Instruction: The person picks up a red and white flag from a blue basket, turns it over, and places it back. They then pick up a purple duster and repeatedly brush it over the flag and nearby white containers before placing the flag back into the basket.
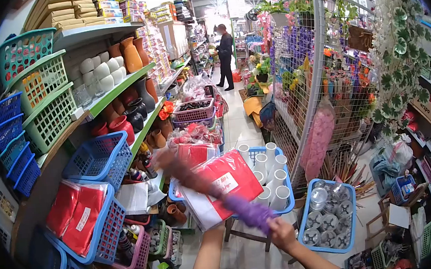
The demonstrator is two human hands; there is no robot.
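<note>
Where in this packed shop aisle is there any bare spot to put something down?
The white floor down the aisle is bare, bordered by the shelves and the wire rack. Near the right hand with its purple duster, the red packets, white cups and blue basket of glassware crowd everything.

The purple duster [221,196] is motion-blurred, and the left hand is hidden behind a red packet [227,180].
</note>
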